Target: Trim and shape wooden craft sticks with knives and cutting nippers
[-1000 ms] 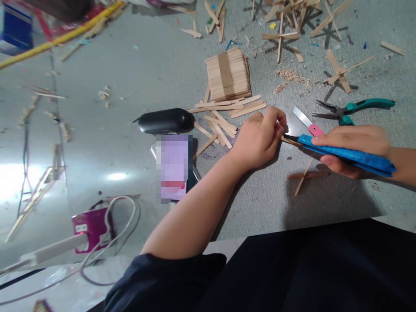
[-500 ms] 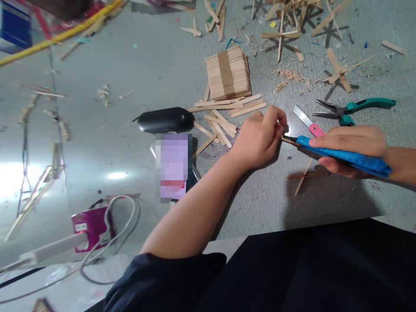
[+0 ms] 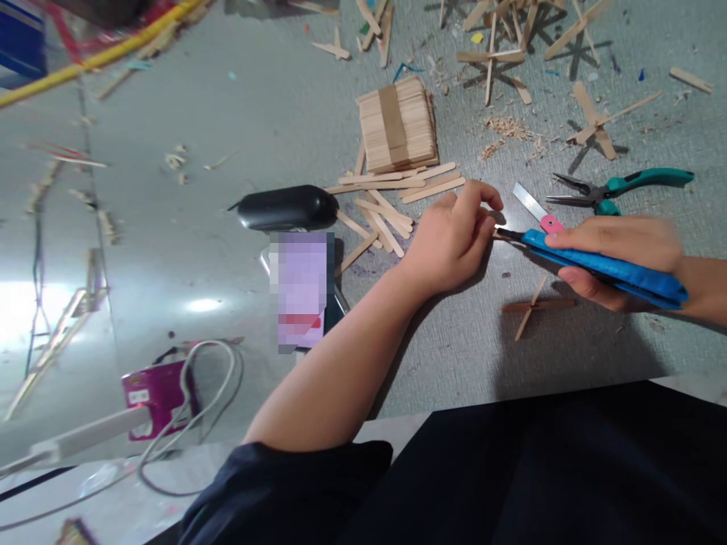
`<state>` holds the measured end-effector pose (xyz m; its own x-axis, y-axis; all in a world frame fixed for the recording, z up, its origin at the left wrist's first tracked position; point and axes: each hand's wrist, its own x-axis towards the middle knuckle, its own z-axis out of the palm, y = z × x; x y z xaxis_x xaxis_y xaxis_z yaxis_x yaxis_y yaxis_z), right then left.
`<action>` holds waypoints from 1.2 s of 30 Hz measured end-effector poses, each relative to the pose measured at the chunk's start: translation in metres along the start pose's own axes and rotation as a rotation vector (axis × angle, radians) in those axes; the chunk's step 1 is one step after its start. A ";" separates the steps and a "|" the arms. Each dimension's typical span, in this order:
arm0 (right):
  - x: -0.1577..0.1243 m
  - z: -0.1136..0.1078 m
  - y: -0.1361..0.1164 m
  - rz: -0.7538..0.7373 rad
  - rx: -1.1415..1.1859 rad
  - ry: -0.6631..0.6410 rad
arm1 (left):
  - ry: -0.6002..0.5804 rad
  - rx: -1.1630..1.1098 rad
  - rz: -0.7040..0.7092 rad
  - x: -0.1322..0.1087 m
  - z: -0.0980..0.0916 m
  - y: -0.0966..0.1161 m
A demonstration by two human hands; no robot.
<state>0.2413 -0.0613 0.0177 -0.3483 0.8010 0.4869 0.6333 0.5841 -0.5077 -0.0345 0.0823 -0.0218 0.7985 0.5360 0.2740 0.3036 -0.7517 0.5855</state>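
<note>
One blue-handled tool (image 3: 607, 262) gripped in the right hand (image 3: 625, 239), one wooden stick (image 3: 505, 238) pinched in the left hand (image 3: 453, 246), stick end beside the tool's black tip (image 3: 510, 234), both toward the table's (image 3: 443, 363) front edge.

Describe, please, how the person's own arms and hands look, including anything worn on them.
The left hand and right hand are ungloved, with no ring or watch in view. The left forearm is bare up to a short, plain dark sleeve; the visible part of the right forearm is bare too.
</note>
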 end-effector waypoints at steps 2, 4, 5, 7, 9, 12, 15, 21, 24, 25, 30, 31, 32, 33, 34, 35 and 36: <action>-0.001 0.001 -0.001 0.021 -0.031 0.042 | -0.003 -0.035 -0.003 0.000 -0.002 0.001; -0.002 0.001 -0.003 0.037 -0.065 0.067 | -0.004 -0.038 -0.011 0.001 -0.003 0.002; -0.002 0.001 -0.004 0.038 -0.079 0.072 | -0.006 -0.033 -0.014 0.001 -0.004 0.002; -0.002 0.000 -0.005 0.040 -0.100 0.078 | -0.010 -0.023 -0.018 0.001 -0.004 0.004; -0.002 -0.002 -0.007 0.056 -0.120 0.074 | -0.009 -0.022 -0.023 0.001 -0.004 0.005; -0.002 -0.003 -0.008 0.104 -0.141 0.041 | -0.014 -0.021 -0.032 0.001 -0.005 0.006; 0.000 -0.002 -0.008 0.057 -0.133 0.056 | -0.024 -0.021 -0.043 0.001 -0.005 0.006; 0.003 -0.003 -0.006 0.031 -0.140 0.007 | -0.037 -0.017 -0.060 0.002 -0.005 0.006; 0.001 -0.002 -0.004 0.021 -0.129 0.046 | -0.030 -0.007 -0.053 0.002 -0.005 0.006; 0.000 -0.001 -0.004 0.018 -0.130 0.059 | -0.026 -0.006 -0.045 0.002 -0.005 0.006; -0.003 -0.002 -0.003 0.086 -0.129 -0.016 | -0.023 -0.009 -0.037 0.002 -0.006 0.007; -0.003 -0.003 -0.004 0.106 -0.134 -0.034 | -0.027 -0.007 -0.042 0.002 -0.006 0.007; -0.004 -0.004 -0.004 0.122 -0.140 -0.051 | -0.030 -0.007 -0.046 0.002 -0.006 0.007; -0.004 -0.004 -0.004 0.136 -0.143 -0.070 | -0.033 -0.012 -0.042 0.002 -0.007 0.008; -0.004 -0.004 -0.004 0.144 -0.140 -0.086 | -0.037 -0.018 -0.035 0.002 -0.007 0.008; -0.005 -0.003 -0.004 0.149 -0.134 -0.093 | -0.044 -0.022 -0.027 0.002 -0.007 0.008; -0.005 -0.001 -0.003 0.148 -0.123 -0.090 | -0.052 -0.021 -0.020 0.002 -0.007 0.009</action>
<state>0.2419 -0.0676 0.0176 -0.3017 0.8886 0.3455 0.7600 0.4430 -0.4756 -0.0337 0.0797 -0.0102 0.8185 0.5296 0.2226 0.3089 -0.7324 0.6068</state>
